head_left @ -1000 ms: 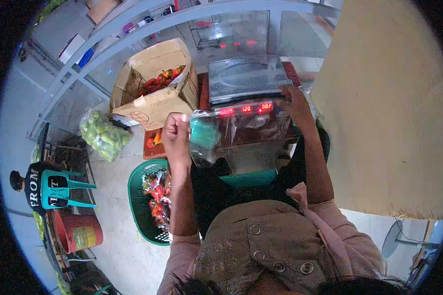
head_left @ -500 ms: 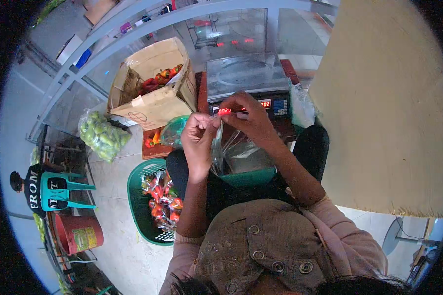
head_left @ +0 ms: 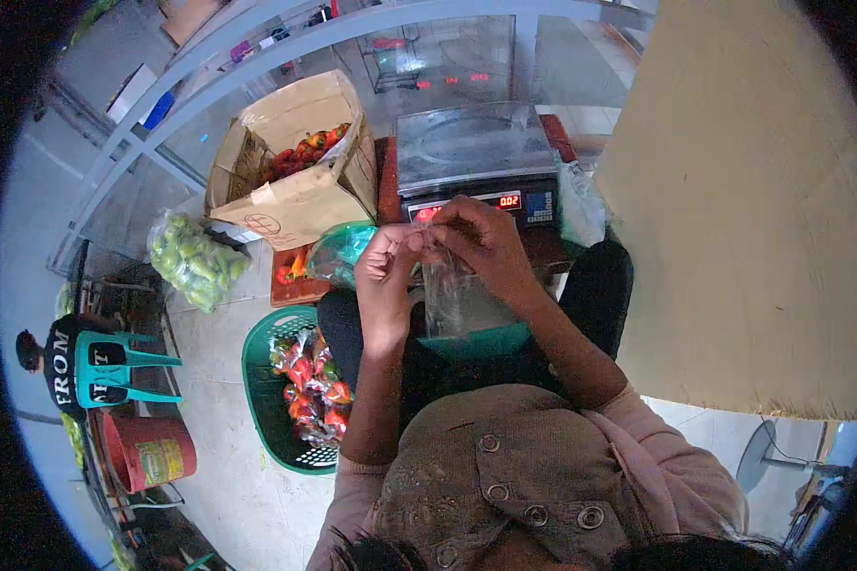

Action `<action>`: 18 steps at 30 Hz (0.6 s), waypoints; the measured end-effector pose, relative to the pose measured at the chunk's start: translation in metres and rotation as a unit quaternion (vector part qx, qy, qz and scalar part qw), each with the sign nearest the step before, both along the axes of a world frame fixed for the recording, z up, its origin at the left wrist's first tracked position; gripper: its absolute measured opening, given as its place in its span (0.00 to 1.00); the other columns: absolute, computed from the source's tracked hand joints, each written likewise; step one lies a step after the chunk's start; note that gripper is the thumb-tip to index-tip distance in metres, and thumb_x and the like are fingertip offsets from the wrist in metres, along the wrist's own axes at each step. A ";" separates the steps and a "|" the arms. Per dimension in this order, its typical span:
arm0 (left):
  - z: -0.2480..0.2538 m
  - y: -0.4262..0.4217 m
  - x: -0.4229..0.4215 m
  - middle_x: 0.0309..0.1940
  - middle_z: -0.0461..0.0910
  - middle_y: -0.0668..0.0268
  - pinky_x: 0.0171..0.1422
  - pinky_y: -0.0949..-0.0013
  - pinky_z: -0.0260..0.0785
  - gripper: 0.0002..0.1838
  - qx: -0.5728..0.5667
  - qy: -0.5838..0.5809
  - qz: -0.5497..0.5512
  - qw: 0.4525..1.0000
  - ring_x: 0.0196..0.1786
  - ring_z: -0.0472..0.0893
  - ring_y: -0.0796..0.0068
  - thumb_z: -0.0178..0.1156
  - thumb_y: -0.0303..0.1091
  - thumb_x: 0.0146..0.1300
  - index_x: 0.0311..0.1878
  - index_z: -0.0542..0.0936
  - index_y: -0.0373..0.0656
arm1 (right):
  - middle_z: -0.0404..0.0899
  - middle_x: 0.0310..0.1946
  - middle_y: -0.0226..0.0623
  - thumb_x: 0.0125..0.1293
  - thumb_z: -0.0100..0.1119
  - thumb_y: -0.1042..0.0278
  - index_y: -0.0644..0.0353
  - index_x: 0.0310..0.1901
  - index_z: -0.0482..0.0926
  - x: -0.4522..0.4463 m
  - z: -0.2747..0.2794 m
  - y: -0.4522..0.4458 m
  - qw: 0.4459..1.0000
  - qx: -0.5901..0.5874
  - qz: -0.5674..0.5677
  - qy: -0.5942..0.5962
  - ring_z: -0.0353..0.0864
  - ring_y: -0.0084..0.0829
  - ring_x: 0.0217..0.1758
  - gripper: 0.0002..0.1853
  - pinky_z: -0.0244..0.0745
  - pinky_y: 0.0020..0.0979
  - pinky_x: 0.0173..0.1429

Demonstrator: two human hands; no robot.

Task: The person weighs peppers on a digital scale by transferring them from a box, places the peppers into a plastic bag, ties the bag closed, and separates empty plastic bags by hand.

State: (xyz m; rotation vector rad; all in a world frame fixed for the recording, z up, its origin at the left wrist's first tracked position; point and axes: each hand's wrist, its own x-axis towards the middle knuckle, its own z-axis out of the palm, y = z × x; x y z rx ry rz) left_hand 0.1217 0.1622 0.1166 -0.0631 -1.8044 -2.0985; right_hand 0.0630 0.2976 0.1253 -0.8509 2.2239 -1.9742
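Note:
Both hands meet in front of the digital scale [head_left: 476,143], whose red display is partly hidden behind my fingers. My left hand [head_left: 388,262] pinches the top edge of a clear plastic bag [head_left: 448,295]. Fingers of my right hand [head_left: 486,243] are closed on the same edge, close beside the left fingertips. The bag hangs down over my lap and looks flat, with nothing visible inside. Below it a green container [head_left: 476,344] sits between my legs. Just left of my left hand lies a green plastic bag [head_left: 341,252].
A cardboard box [head_left: 305,214] holds red peppers. Bagged peppers [head_left: 312,390] fill a green basket [head_left: 252,381] at my left. A bag of green peppers [head_left: 195,262] lies on the floor. Farther left are a red bucket [head_left: 152,452] and a person [head_left: 62,366] on a teal chair. Cardboard [head_left: 733,219] stands right.
My hands have come closer together at the bag's edge, the right one shifting slightly down. The bag now hangs flatter and wider below them.

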 end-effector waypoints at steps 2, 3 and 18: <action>0.000 0.000 0.001 0.31 0.77 0.67 0.42 0.76 0.65 0.11 0.013 -0.010 -0.010 1.000 0.33 0.73 0.81 0.52 0.38 0.68 0.35 0.74 0.40 | 0.74 0.27 0.28 0.63 0.57 0.69 0.62 0.34 0.75 -0.002 -0.004 0.000 0.999 -0.007 -0.019 0.045 0.71 0.16 0.33 0.06 0.68 0.21 0.37; -0.001 -0.001 0.001 0.31 0.77 0.68 0.41 0.76 0.66 0.09 0.033 -0.007 -0.015 0.999 0.33 0.74 0.82 0.52 0.35 0.68 0.35 0.74 0.40 | 0.74 0.27 0.28 0.62 0.57 0.69 0.63 0.34 0.75 -0.003 -0.006 0.001 0.997 -0.009 -0.031 0.063 0.71 0.16 0.33 0.06 0.68 0.22 0.38; -0.041 -0.009 -0.001 0.29 0.73 0.72 0.40 0.78 0.65 0.06 0.053 -0.062 0.004 0.997 0.32 0.71 0.84 0.51 0.33 0.68 0.37 0.72 0.41 | 0.69 0.24 0.28 0.59 0.62 0.67 0.62 0.30 0.69 -0.013 -0.048 0.001 0.997 0.058 0.045 -0.009 0.69 0.18 0.30 0.11 0.66 0.22 0.34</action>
